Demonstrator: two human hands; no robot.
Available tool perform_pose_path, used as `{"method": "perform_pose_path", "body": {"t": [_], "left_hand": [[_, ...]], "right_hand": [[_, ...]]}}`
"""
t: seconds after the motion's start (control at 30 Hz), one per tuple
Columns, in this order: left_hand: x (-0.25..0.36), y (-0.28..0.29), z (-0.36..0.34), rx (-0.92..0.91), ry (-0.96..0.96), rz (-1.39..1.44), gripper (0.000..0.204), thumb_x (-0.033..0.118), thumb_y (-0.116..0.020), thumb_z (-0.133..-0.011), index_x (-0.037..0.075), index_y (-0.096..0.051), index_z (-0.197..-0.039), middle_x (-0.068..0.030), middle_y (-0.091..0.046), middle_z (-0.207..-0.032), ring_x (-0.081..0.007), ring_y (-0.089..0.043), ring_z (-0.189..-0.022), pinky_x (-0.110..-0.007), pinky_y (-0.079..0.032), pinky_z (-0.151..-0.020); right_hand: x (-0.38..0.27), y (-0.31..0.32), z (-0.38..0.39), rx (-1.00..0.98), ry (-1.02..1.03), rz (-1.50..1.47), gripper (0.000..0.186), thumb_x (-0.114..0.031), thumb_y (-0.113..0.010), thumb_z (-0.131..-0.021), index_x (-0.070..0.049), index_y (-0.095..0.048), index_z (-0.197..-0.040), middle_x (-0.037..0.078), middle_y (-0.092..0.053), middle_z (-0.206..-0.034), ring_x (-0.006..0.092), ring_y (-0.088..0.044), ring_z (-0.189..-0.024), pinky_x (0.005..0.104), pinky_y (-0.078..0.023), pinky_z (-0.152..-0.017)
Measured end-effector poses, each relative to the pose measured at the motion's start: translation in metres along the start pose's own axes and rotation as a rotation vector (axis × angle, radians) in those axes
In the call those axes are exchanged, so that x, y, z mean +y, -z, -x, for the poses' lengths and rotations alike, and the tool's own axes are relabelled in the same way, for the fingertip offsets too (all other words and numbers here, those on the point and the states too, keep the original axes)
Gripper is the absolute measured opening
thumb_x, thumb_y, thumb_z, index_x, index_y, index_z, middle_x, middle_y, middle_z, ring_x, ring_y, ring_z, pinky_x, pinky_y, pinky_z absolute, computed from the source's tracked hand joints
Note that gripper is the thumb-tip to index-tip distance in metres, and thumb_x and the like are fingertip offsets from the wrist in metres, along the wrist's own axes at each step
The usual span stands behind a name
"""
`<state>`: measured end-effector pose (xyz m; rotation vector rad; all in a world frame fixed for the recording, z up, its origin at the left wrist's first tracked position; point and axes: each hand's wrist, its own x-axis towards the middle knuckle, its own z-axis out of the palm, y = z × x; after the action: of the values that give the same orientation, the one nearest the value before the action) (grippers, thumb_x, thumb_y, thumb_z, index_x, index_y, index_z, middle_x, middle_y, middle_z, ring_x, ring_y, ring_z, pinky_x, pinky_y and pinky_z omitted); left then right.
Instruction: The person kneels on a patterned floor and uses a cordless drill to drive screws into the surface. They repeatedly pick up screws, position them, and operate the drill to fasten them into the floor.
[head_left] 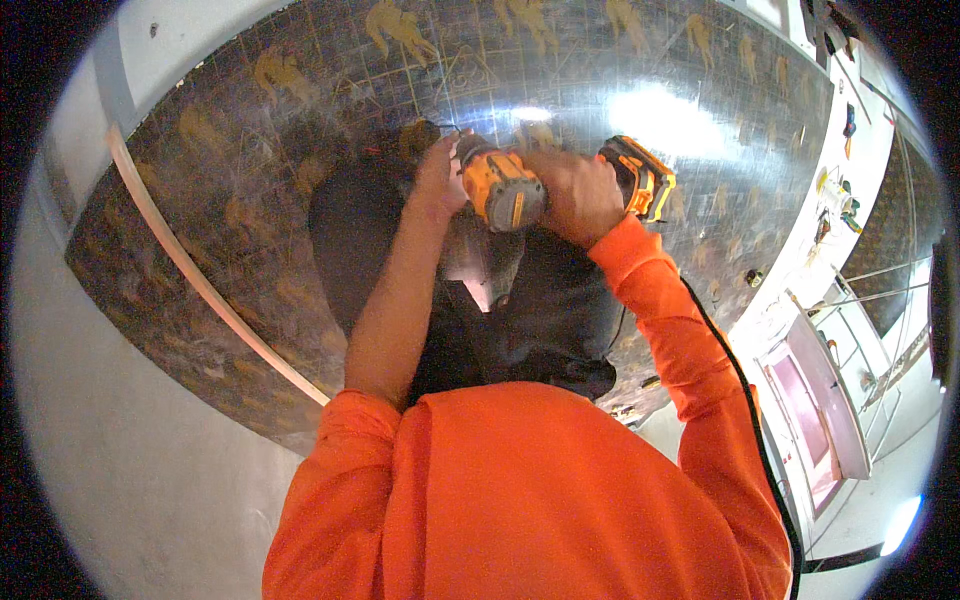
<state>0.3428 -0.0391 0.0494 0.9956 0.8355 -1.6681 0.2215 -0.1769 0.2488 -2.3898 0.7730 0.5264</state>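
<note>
A yellow-and-black cordless drill (505,190) is in my right hand (580,192), fingers wrapped round its grip. Its battery pack (640,178) sticks out to the right of that hand. At the drill's front end, my left hand (440,175) is closed, its fingertips close to the tool's nose. What those fingers pinch is hidden by the drill body. Both hands are over a large dark glossy panel (370,100) with yellowish printed marks and faint grid lines. The drill's tip cannot be made out.
A pale wooden strip (190,260) lies across the panel's left part. A black cable (715,330) runs along my right sleeve. Small tools (848,205) lie on a white surface at the right, near a pink-and-white frame (815,410). A small round object (754,277) rests near the panel's right edge.
</note>
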Motion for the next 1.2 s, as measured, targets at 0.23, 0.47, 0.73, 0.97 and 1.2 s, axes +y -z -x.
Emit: {"method": "perform_pose_path", "body": {"t": [0.23, 0.47, 0.73, 0.97, 1.2], "left_hand": [[0.009, 0.05, -0.034, -0.204, -0.033, -0.554, 0.085, 0.057, -0.059, -0.085, 0.012, -0.027, -0.151, -0.0139, -0.031, -0.154, -0.0355, -0.035, -0.138, -0.064, -0.013, -0.112], [0.002, 0.045, -0.035, -0.178, 0.043, -0.282, 0.081, 0.055, -0.058, -0.087, 0.015, -0.029, -0.152, -0.0139, -0.02, -0.16, -0.036, -0.023, -0.144, -0.06, -0.009, -0.114], [-0.007, 0.015, 0.009, -0.087, -0.024, -0.172, 0.047, 0.042, -0.053, -0.096, 0.013, -0.055, -0.133, -0.0076, -0.045, -0.148, -0.0289, -0.033, -0.136, -0.046, -0.025, -0.111], [-0.009, 0.006, 0.015, 0.03, -0.091, -0.118, 0.031, 0.031, -0.062, -0.092, 0.007, -0.061, -0.111, -0.0079, -0.064, -0.102, -0.0252, -0.063, -0.095, -0.041, -0.053, -0.087], [-0.018, 0.02, 0.005, -0.009, -0.116, -0.086, 0.029, 0.03, -0.062, -0.091, 0.006, -0.061, -0.108, -0.0107, -0.066, -0.103, -0.027, -0.065, -0.092, -0.043, -0.055, -0.087]], "right_hand": [[0.008, 0.01, -0.02, -0.073, -0.102, 0.031, 0.049, -0.025, -0.069, -0.075, -0.021, -0.063, -0.123, 0.015, -0.07, -0.097, 0.0349, -0.07, -0.084, 0.0477, -0.058, -0.072], [0.01, 0.003, -0.011, -0.009, -0.026, 0.026, 0.045, -0.022, -0.067, -0.078, -0.022, -0.063, -0.123, 0.013, -0.071, -0.099, 0.0342, -0.07, -0.084, 0.0481, -0.058, -0.07], [-0.004, -0.01, 0.014, 0.015, 0.05, 0.007, 0.057, -0.009, -0.072, -0.068, -0.01, -0.06, -0.124, 0.012, -0.069, -0.111, 0.0314, -0.069, -0.091, 0.0409, -0.056, -0.077], [-0.01, -0.017, 0.018, 0.154, 0.115, 0.024, 0.036, -0.017, -0.058, -0.083, -0.01, -0.058, -0.118, 0.01, -0.068, -0.1, 0.0294, -0.068, -0.08, 0.0424, -0.055, -0.068], [-0.007, -0.013, 0.015, 0.152, 0.157, 0.027, 0.035, -0.017, -0.059, -0.082, -0.009, -0.059, -0.116, 0.01, -0.068, -0.101, 0.0297, -0.067, -0.08, 0.0422, -0.055, -0.069]]}}
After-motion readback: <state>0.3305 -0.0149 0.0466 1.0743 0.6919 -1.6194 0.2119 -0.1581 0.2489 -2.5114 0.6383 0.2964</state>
